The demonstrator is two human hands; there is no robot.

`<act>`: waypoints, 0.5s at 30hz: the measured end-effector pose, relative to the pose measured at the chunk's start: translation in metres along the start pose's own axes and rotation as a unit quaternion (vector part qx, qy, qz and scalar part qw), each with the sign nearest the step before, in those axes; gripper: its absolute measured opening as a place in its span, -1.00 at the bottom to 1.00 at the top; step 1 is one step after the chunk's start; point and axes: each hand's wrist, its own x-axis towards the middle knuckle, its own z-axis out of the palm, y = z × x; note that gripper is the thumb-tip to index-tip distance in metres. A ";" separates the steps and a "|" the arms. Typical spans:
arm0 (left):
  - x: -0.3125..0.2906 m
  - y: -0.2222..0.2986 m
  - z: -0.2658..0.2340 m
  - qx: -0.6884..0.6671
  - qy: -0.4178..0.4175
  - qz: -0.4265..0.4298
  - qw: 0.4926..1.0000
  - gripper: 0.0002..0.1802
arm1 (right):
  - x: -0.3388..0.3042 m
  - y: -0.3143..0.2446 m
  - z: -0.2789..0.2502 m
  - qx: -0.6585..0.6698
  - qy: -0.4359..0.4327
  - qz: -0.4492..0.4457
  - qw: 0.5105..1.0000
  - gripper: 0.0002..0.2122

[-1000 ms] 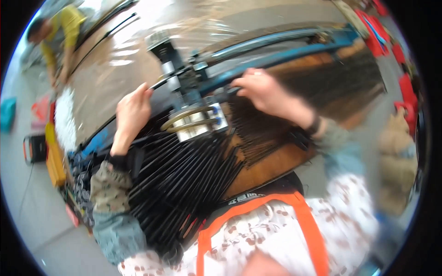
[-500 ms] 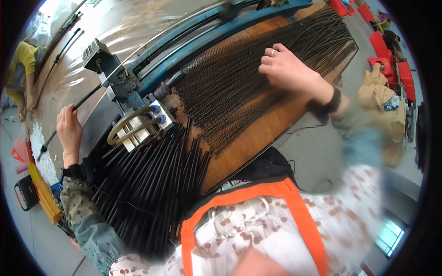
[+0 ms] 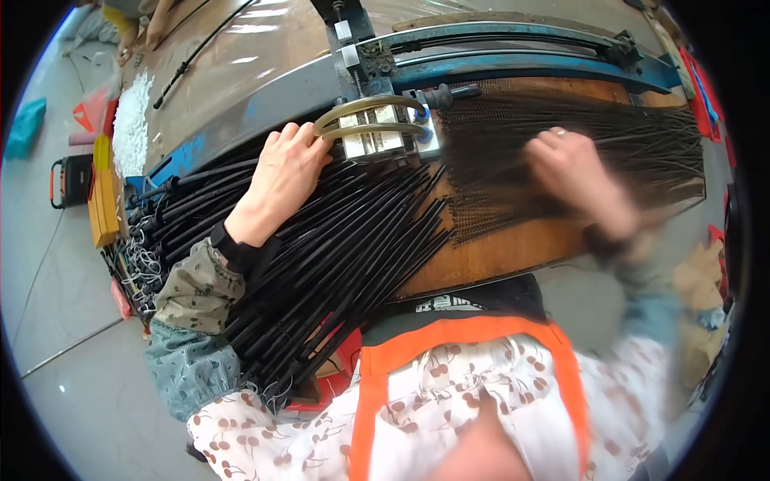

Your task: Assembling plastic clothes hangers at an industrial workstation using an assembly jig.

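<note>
My left hand [image 3: 282, 172] is closed, fingertips curled down beside the metal clamp block [image 3: 373, 132] with two curved yellowish hoses [image 3: 369, 106]. Whatever those fingers grip is hidden behind the hand. Under and beside my left forearm lies a thick fanned bundle of long black rods [image 3: 337, 240], their thin ends pointing right. My right hand [image 3: 568, 164] is blurred, with its fingers curled, over rows of thin dark springs [image 3: 513, 128] spread on a brown wooden board [image 3: 497, 260]. I cannot make out what it holds, if anything.
A blue rail [image 3: 529, 68] of the machine runs behind the springs. Beyond it, a black rod [image 3: 192, 64] lies on a plastic-covered surface beside white pieces [image 3: 132, 124]. At the left are a yellow box [image 3: 103, 200] and a black-and-orange case [image 3: 72, 182]. Another person's arm [image 3: 159, 24] shows far left.
My left hand has left the rod at the far left and come right to the clamp block. My right hand stays over the springs, now more blurred. The view has turned and shifted left.
</note>
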 end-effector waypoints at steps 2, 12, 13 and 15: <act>-0.003 -0.010 0.003 -0.083 0.006 0.010 0.997 -0.79 | 0.015 -0.022 0.017 0.050 0.023 -0.036 0.998 -0.91; -0.039 0.002 -0.056 -0.077 -0.097 0.036 0.992 -0.68 | 0.032 -0.048 -0.001 0.247 -0.120 0.136 0.952 -0.78; -0.038 0.008 -0.062 -0.071 -0.105 0.021 0.992 -0.69 | 0.032 -0.049 -0.003 0.238 -0.097 0.141 0.956 -0.74; -0.033 0.023 -0.064 -0.087 -0.087 0.030 0.992 -0.67 | 0.027 -0.057 0.010 0.197 0.002 0.115 0.974 -0.71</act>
